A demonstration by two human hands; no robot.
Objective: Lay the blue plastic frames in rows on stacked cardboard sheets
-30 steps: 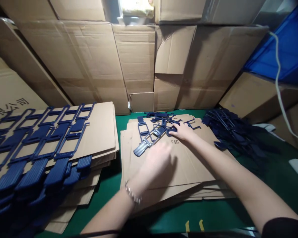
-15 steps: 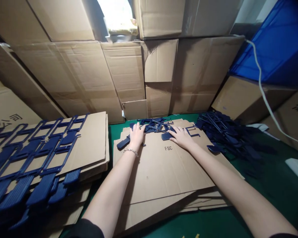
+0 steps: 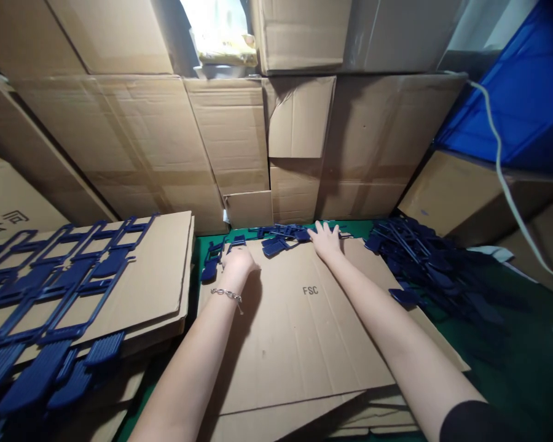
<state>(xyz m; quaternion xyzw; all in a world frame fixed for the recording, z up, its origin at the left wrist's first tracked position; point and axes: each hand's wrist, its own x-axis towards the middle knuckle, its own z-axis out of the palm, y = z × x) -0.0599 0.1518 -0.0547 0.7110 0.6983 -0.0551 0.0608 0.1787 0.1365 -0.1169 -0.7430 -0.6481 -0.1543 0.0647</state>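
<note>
My left hand [image 3: 238,263] is closed, its fingers curled down and partly hidden, at the back left of a flat cardboard sheet [image 3: 295,344] marked FSC. Dark blue plastic pieces [image 3: 211,270] show right beside and behind it; what it grips, if anything, is hidden. My right hand [image 3: 325,241] lies open, fingers spread, at the sheet's back edge against a row of blue plastic frames [image 3: 283,231]. A flat blue piece [image 3: 274,247] sits just left of it on the sheet.
To the left, more blue frames [image 3: 74,273] lie in rows on a cardboard stack [image 3: 161,264]. A tangled heap of blue parts [image 3: 424,258] is at the right on the green surface [image 3: 511,368]. Cardboard boxes [image 3: 156,141] wall off the back; a white cable [image 3: 500,159] hangs at right.
My left hand has moved left and closed. My right hand has slid back, spread over the blue pieces. The blue pieces near both hands have shifted toward the sheet's back and left edges.
</note>
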